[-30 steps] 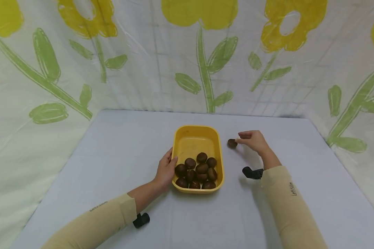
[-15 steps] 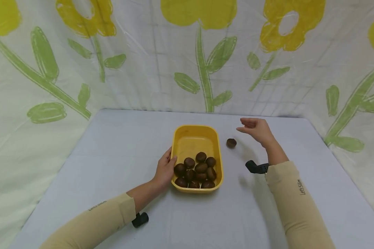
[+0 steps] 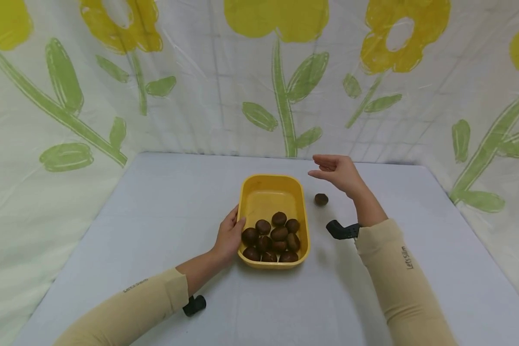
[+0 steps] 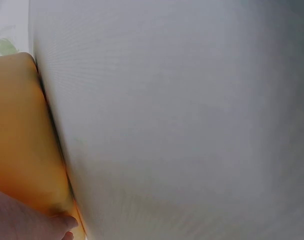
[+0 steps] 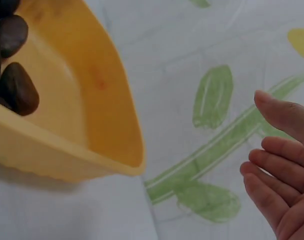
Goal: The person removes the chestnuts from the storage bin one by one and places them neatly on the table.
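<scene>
My left hand (image 3: 229, 235) grips the left side of a yellow rectangular tray (image 3: 270, 194), its thumb over the rim. Several dark brown chestnuts (image 3: 278, 234) lie bunched in the tray's near half, while its far half shows bare floor. Just right of the tray, a single chestnut (image 3: 321, 199) sits on the table. My right hand (image 3: 339, 173) hovers above and beyond that chestnut, thumb apart from extended fingers, with nothing in it. In the right wrist view, the hand (image 5: 284, 170) appears at the right, away from the tray's corner. The left wrist view shows fingertips (image 4: 67, 223) against the tray wall.
A pale cloth-covered table (image 3: 168, 202) spreads around the tray. Behind it hangs a white curtain (image 3: 190, 96) printed with yellow flowers and green leaves. Black wrist cameras stick out from the left sleeve (image 3: 142, 305) and right sleeve (image 3: 400, 274).
My right hand has let go of the lone chestnut, lifted away from it and then shifted left toward the tray. The left hand and tray have stayed in place.
</scene>
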`<state>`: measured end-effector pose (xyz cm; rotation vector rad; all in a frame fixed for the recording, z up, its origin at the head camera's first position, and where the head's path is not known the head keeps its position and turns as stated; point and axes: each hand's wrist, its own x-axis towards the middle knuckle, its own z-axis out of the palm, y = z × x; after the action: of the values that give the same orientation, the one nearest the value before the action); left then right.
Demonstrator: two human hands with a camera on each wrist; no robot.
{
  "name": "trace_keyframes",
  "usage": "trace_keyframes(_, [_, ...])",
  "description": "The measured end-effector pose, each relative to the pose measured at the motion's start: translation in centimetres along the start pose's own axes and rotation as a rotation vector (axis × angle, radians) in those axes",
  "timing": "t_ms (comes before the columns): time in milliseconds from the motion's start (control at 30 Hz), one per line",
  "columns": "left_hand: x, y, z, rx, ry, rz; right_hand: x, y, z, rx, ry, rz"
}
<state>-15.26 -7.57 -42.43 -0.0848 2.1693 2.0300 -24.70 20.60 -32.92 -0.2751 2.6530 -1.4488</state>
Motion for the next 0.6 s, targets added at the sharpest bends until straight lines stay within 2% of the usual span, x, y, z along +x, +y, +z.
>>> trace_keyframes(333, [0.2, 0.0, 0.1, 0.010, 0.023, -0.029, 0.2, -2.5, 2.3, 0.003, -0.075, -0.091])
trace_keyframes(600, [0.1, -0.1, 0.1, 0.001, 0.012, -0.028, 0.9, -3.4, 4.3, 0.038, -0.134, -0.112])
